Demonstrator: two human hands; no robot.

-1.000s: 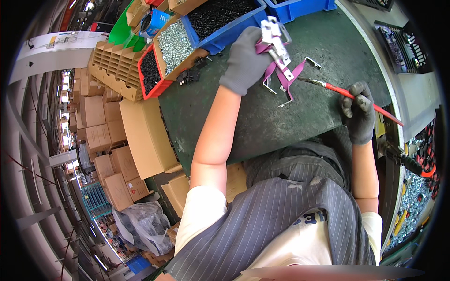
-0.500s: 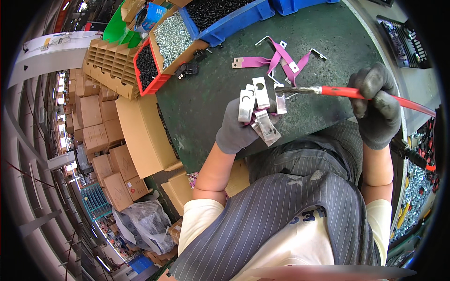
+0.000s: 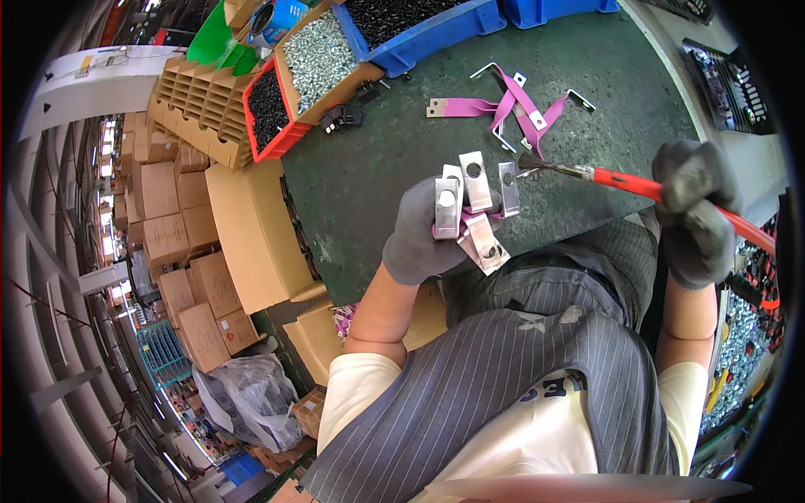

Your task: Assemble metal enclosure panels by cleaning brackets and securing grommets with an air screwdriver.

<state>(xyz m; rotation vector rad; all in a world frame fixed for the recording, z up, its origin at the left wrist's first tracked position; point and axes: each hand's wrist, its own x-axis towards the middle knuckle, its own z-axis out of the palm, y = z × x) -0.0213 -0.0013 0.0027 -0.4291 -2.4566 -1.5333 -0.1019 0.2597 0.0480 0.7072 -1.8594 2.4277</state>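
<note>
My left hand (image 3: 415,230), in a dark grey glove, is closed around a fanned bundle of pink-sleeved metal busbars (image 3: 475,180). Their flat silver ends stick up out of the grip, each with a round hole. My right hand (image 3: 698,214), gloved alike and dirtier, grips a brush (image 3: 625,182) by its red handle. Dark bristles with a metal ferrule point left, close to the rightmost silver end; whether they touch is hard to tell. Beyond the hands, several more pink busbars (image 3: 530,113) with bent bare ends lie crossed on the dark green tabletop (image 3: 377,142).
Along the far left edge stand a red bin (image 3: 289,138) of black screws, a carton (image 3: 317,59) of silver screws and a blue bin (image 3: 436,38) of black ones. Small black parts (image 3: 340,117) lie before them. Cardboard boxes (image 3: 163,243) are stacked at left.
My right hand has moved right and slightly nearer, drawing the bristles from above the silver ends to their right side. The brush slopes more steeply. The busbars in my left hand have tilted a little.
</note>
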